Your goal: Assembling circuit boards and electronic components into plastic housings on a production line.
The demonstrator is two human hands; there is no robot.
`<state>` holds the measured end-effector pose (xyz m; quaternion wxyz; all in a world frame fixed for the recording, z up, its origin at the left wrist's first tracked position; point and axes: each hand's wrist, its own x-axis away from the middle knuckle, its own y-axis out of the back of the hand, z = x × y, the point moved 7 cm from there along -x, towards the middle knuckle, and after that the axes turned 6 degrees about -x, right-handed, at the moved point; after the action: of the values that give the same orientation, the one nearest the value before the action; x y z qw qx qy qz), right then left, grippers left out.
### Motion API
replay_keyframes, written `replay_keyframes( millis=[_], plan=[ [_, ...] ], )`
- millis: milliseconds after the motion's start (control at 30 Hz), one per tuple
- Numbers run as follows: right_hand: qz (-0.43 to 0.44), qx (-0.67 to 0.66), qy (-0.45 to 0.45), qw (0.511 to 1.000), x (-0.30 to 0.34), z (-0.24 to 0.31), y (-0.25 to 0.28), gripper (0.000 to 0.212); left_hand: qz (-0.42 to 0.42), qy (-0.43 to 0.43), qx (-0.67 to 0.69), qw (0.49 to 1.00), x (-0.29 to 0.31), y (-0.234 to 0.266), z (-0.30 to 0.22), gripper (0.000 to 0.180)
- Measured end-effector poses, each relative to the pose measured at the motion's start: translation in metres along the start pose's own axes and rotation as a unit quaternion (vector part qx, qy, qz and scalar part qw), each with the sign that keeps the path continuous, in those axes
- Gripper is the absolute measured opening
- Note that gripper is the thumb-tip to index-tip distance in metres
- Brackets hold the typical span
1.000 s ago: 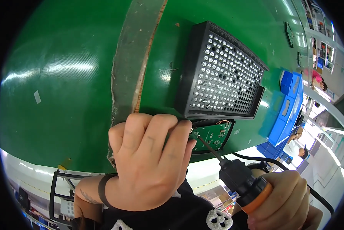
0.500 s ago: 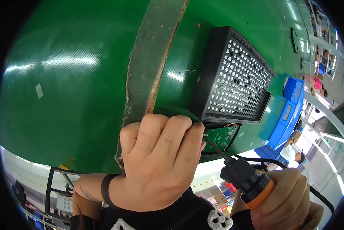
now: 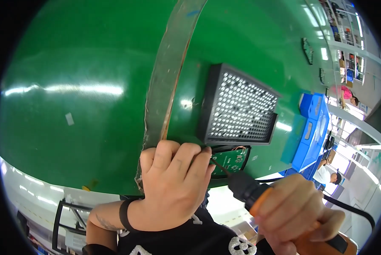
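Note:
My right hand (image 3: 290, 212) is wrapped round an orange and black power screwdriver (image 3: 245, 189) with a cable. Its thin bit slants up and left to the edge of a green circuit board (image 3: 231, 162) in a dark frame, close to my left fingertips. My left hand (image 3: 171, 185) lies back-up over the table's near edge, fingers curled, thumb and forefinger pinched beside the board. Whatever those fingers hold is hidden beneath them. Just beyond the board sits a black box (image 3: 205, 104) with rows of small shiny round pieces on its face, some spots dark.
A worn grey-green strip (image 3: 167, 63) runs away across the green table (image 3: 101, 140). Blue bins (image 3: 311, 131) stand at the right edge. Circuit boards (image 3: 308, 51) lie at the far right. A black cable (image 3: 352, 208) trails right. Two people are in the background.
The whole view has shifted, so the box and board appear farther left and lower. My right hand and the screwdriver have also come left. The bit still points at the board beside my left fingers.

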<state>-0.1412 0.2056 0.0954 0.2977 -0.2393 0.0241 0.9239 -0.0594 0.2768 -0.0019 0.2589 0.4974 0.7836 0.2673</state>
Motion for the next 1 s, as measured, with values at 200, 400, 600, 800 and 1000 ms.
replay_keyframes(
  millis=[200,400,600,800,1000],
  plan=[
    [-0.050,-0.028,-0.006,0.998,0.003,0.006,0.018,0.040,-0.001,-0.054,-0.020,0.998,-0.002,0.002,-0.014,0.038],
    [-0.317,0.134,-0.358,0.868,0.037,0.007,0.138,0.055,0.049,-0.137,-0.060,0.988,-0.004,-0.012,-0.048,0.044],
    [-0.128,0.326,-0.430,0.832,0.089,-0.028,0.180,0.076,0.205,-0.110,-0.105,0.967,-0.012,-0.030,-0.066,0.050],
    [0.042,0.097,-0.421,0.901,0.081,0.064,0.196,0.051,0.250,-0.034,0.010,0.968,0.000,-0.027,-0.056,0.045],
    [-0.276,0.717,-0.402,0.498,0.178,0.101,0.484,0.044,0.131,0.010,0.105,0.986,0.006,-0.023,-0.033,0.036]
  ],
)
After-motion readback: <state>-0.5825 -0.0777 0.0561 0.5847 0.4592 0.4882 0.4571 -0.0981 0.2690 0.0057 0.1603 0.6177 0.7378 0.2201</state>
